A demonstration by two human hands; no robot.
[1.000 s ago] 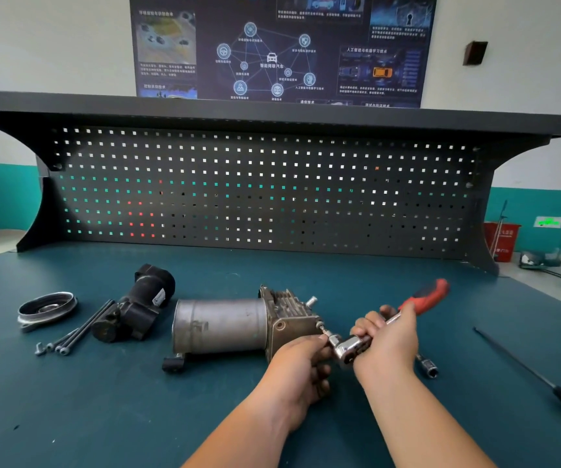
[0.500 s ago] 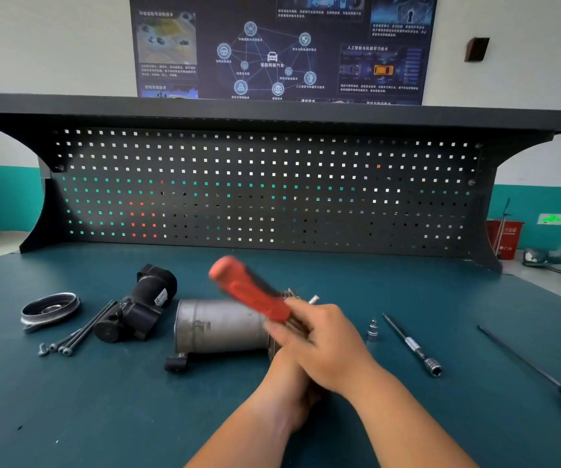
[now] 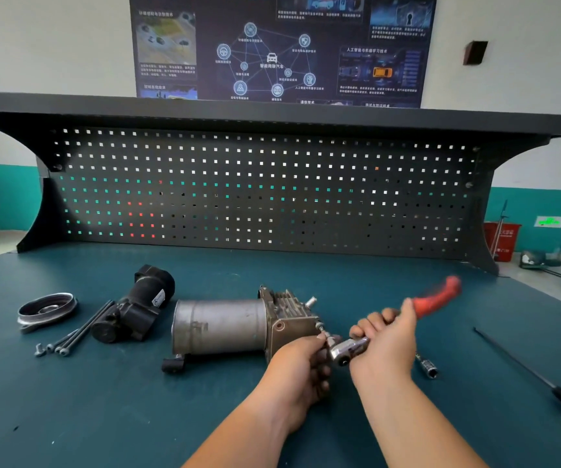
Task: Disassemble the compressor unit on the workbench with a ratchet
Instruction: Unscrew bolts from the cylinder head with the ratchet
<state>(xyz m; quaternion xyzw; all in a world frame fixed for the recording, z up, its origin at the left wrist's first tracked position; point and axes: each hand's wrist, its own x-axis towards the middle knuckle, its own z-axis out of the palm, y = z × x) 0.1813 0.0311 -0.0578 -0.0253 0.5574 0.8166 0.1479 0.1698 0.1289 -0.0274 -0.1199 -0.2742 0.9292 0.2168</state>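
The compressor [image 3: 225,325] lies on its side mid-workbench [image 3: 103,417], finned end to the right. The right hand [image 3: 387,346] grips the ratchet [image 3: 350,347] just below its blurred red handle, which points up and right, while the left hand [image 3: 299,366] curls its fingers round the ratchet's socket end at the compressor's right face. A black part [image 3: 137,312], long bolts [image 3: 76,336] and a ring [image 3: 47,307] lie to the left
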